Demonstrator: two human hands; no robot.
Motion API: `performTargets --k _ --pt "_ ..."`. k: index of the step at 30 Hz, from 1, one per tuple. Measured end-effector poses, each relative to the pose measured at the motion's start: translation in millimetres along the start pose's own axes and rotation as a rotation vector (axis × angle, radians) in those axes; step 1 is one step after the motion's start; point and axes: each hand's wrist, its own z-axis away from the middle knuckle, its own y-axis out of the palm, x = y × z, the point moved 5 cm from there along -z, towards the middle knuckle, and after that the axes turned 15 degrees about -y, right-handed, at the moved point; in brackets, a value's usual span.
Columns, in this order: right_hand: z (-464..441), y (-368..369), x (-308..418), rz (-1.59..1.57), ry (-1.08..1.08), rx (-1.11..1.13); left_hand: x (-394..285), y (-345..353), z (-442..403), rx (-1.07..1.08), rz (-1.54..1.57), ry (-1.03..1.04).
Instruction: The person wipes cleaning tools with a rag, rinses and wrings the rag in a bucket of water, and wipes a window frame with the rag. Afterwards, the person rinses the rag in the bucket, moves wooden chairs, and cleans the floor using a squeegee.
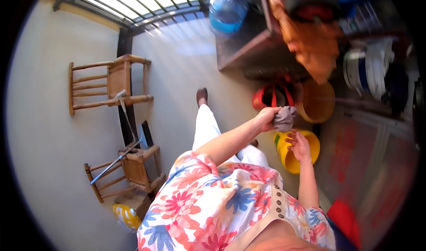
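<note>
Grey-brown cloth (284, 118), bunched in the L hand's (266, 118) closed fingers near the yellow bucket (282, 150), looks light, soft & floppy, prob. not fragile, best held by a thick fold, w/ R hand (301, 149) empty, fingers loosely spread nearby.

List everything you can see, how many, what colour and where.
Railing: one, dark, top left.
Chairs: two, brown, left.
Poles: two, blue and grey, lower chair.
Patterned bag: one, yellow-white, lower left.
Jug: one, blue, top centre.
Table: one, dark, upper right.
Hanging cloth: one, orange, upper right.
Handled bag: one, red, centre right.
Buckets: two, yellow and ochre, centre right.
Container: one, white, right.
Blurred items: several, mixed, right.
Crumpled cloth: one, grey, centre right.
Shirt: one, floral, bottom.
Trousers: one, white, centre.
Left hand: one, bare, around crumpled cloth.
Right hand: one, bare, open.
</note>
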Motion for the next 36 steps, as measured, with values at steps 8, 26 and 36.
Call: performTargets --k 8,26,36 --pt "-147 383 114 0.193 -0.184 0.481 -259 -24 258 0.034 -0.113 0.401" --pt "-335 938 547 0.328 -0.95 1.046 -728 225 694 -0.328 -0.888 1.534" --pt "-443 1149 674 0.509 -1.046 1.059 -922 273 804 -0.757 -1.414 1.363"
